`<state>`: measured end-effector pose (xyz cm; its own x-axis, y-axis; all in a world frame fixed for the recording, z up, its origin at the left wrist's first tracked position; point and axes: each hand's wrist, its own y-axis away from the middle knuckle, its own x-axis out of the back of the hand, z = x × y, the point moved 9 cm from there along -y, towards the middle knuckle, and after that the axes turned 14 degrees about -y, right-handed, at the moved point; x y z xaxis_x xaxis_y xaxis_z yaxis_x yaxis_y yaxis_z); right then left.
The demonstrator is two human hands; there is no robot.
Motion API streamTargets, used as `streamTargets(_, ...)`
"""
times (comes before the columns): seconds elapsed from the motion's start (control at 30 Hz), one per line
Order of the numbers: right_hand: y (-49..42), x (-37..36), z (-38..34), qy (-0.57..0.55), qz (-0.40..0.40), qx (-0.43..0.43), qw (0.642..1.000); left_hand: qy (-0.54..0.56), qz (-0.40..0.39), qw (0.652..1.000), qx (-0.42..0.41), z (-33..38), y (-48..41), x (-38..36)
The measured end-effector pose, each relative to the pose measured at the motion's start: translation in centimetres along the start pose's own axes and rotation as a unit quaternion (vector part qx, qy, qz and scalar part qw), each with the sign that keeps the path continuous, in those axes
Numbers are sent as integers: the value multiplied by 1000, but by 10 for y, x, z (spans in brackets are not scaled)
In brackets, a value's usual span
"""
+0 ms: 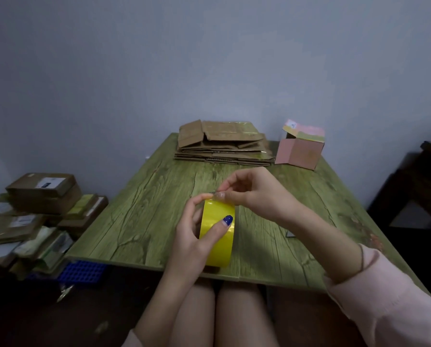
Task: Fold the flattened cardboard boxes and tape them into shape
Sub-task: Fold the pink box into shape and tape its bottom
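Note:
A roll of yellow tape (215,219) stands on edge above the near part of the green wooden table (139,221). My left hand (197,236) grips the roll, thumb across its face and fingers behind it. My right hand (249,189) pinches at the top rim of the roll, where the tape's end seems to lie. A stack of flattened brown cardboard boxes (222,144) sits at the far edge of the table. To its right stands a folded pink box (300,149) with its lid flap raised.
A heap of brown parcels and boxes (32,216) lies on the floor to the left, with a blue plastic crate (82,271) under it. A small dark flat piece (290,234) rests on the table near my right forearm. Dark furniture (424,181) stands at right.

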<state>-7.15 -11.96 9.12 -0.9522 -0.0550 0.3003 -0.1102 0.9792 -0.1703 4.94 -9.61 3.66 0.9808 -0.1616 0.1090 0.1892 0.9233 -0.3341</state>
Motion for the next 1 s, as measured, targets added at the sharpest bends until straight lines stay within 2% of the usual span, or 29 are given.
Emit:
streamTargets(0.27, 19, -14, -28, 175, 37, 124, 976, -34, 1, 999, 4, -10, 9, 0)
streamTargets(0.57, 32, -19, -32, 205, 35, 165, 964, 8, 7, 999, 31, -23, 15, -10)
streamTargets(0.7, 42, -14, -71, 177, 62, 239, 953, 0, 46, 997, 67, -25, -1, 0)
streamTargets(0.8, 42, -11, -81, 202, 23, 211, 956, -16, 17, 995, 92, -28, -11, -1)
streamTargets(0.9, 36, 3, -75, 196, 23, 179, 964, -80, -14, 994, 72, -24, -10, -7)
streamTargets(1.0, 30, 6, -70, 155, 6, 158, 975, -234, 47, 971, 8, 0, -9, 7)
